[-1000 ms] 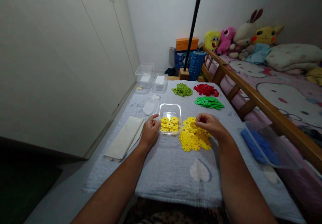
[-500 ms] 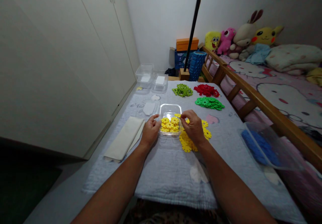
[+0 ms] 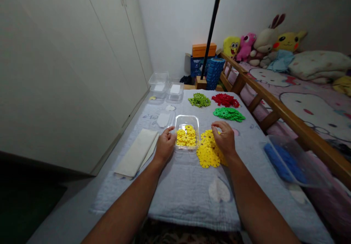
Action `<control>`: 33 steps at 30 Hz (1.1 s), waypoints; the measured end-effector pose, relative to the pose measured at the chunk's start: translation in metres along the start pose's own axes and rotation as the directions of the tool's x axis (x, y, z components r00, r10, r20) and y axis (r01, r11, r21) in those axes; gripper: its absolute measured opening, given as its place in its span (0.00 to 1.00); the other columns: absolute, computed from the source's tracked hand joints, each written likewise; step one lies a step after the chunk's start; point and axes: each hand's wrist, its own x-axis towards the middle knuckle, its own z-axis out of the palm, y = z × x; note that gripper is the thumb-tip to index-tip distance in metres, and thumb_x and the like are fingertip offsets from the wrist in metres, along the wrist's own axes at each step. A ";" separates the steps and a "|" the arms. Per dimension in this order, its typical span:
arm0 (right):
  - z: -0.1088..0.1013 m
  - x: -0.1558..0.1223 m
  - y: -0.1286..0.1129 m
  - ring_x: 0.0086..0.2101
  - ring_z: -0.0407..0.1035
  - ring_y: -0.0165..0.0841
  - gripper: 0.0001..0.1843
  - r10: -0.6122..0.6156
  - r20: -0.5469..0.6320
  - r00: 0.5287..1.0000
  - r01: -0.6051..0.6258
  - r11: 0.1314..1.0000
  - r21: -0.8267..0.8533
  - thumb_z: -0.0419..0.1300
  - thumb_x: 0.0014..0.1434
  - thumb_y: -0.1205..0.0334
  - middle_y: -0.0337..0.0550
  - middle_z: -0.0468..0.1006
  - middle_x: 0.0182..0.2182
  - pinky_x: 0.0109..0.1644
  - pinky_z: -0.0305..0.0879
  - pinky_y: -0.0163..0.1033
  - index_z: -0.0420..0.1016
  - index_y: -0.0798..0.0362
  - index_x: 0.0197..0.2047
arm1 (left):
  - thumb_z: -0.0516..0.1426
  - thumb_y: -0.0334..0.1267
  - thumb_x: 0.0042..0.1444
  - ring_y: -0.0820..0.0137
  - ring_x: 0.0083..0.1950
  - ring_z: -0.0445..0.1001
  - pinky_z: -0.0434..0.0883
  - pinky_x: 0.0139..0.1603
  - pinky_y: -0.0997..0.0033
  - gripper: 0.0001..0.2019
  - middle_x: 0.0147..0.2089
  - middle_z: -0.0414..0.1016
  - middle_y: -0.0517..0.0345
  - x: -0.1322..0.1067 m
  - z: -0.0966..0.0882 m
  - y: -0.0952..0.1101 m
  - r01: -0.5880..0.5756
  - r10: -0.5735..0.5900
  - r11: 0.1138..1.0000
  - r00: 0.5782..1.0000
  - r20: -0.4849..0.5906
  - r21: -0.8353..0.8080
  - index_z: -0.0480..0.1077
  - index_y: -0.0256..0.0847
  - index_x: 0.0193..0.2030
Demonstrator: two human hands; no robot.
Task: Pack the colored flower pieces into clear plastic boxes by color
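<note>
A clear plastic container [image 3: 187, 118] stands in front of me, with several yellow flower-shaped plastic pieces [image 3: 186, 138] inside. My left hand [image 3: 165, 141] grips its left wall, fingers and thumb at the rim. Just right of the container lies a loose pile of the same yellow flower-shaped pieces [image 3: 207, 153]. My right hand [image 3: 225, 138] is over the right side of this pile, hiding part of it. Its thumb and forefinger are bent and slightly apart, and no piece shows between them.
Light green [image 3: 199, 100], red [image 3: 225, 100] and green pieces [image 3: 229, 114] lie in piles farther back. Clear containers [image 3: 159, 79] stand at the back left, near a clear lid [image 3: 163, 119]. A folded cloth [image 3: 137, 152] is at left; a container with blue pieces [image 3: 285, 163] at right.
My right hand has moved right, from the container's rim to above the yellow pile. The yellow piece it pinched no longer shows in its fingers. My left hand stays at the container.
</note>
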 end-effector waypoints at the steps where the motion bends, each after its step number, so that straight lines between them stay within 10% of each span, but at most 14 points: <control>1: -0.002 0.001 0.006 0.42 0.74 0.41 0.08 0.017 0.001 1.000 -0.017 1.000 -0.020 0.56 0.60 0.61 0.48 0.82 0.36 0.51 0.66 0.46 0.77 0.51 0.34 | 0.56 0.46 0.55 0.75 0.24 0.56 0.53 0.26 0.74 0.27 0.22 0.55 0.71 0.000 0.000 0.000 -0.012 0.012 1.000 1.000 0.004 0.000 0.72 0.33 0.58; 15: 0.007 -0.017 0.037 0.45 0.65 0.47 0.14 0.273 0.323 0.906 -0.081 0.862 -0.501 0.60 0.56 0.61 0.52 0.79 0.47 0.48 0.60 0.50 0.81 0.48 0.45 | 0.57 0.46 0.55 0.74 0.24 0.57 0.55 0.28 0.74 0.25 0.22 0.56 0.70 -0.001 0.001 -0.002 -0.061 0.061 0.998 0.998 -0.005 0.006 0.72 0.33 0.57; 33: -0.007 -0.002 0.024 0.34 0.68 0.37 0.08 0.255 0.057 0.965 -0.260 0.957 0.132 0.62 0.53 0.54 0.40 0.74 0.31 0.44 0.65 0.44 0.73 0.50 0.29 | 0.56 0.46 0.57 0.73 0.26 0.59 0.58 0.29 0.75 0.25 0.23 0.57 0.69 -0.001 0.003 -0.009 -0.059 0.059 0.998 0.998 0.001 -0.024 0.71 0.34 0.57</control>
